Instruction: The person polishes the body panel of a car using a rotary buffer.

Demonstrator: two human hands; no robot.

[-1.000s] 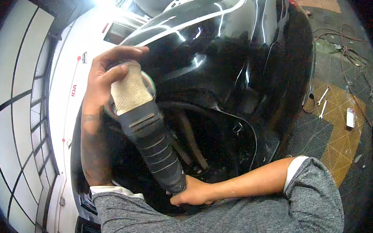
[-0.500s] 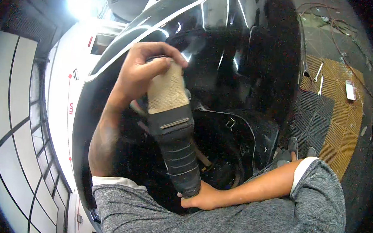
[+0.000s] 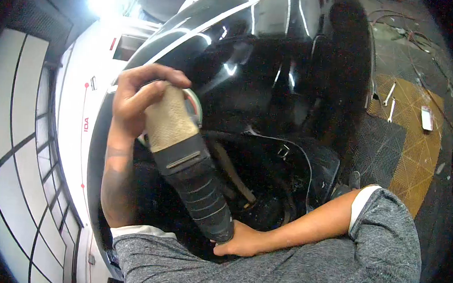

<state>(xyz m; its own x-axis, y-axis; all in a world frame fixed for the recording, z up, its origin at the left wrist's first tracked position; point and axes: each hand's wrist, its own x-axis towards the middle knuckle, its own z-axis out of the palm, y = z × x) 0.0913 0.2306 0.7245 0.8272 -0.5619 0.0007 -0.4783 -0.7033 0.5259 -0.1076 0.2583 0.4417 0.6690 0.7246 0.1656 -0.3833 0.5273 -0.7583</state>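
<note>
A polisher (image 3: 195, 181) with a beige textured head cover and a ribbed black body slants across the middle of the view. My left hand (image 3: 138, 97) is wrapped over its head, thumb on the beige cover. Lower down, my right hand (image 3: 238, 240) grips the rear end of the body, close to my shirt. A bit of the green and orange pad (image 3: 195, 106) shows beside the head. Under and beyond the tool curves the glossy black car body (image 3: 250, 91). Where the pad meets the panel is hidden by the tool.
A dark cavity in the car, edged by a thin cable (image 3: 301, 151), lies right of the polisher. Two wrenches (image 3: 390, 94) and a white rectangular object (image 3: 426, 118) rest on the yellow floor tiles (image 3: 418, 148). Hoses (image 3: 412, 36) lie further back. A white wall stands left.
The polisher's head and my left hand have swung left and slightly toward me. My right hand has barely shifted at the rear end. More of the pad's coloured edge shows now.
</note>
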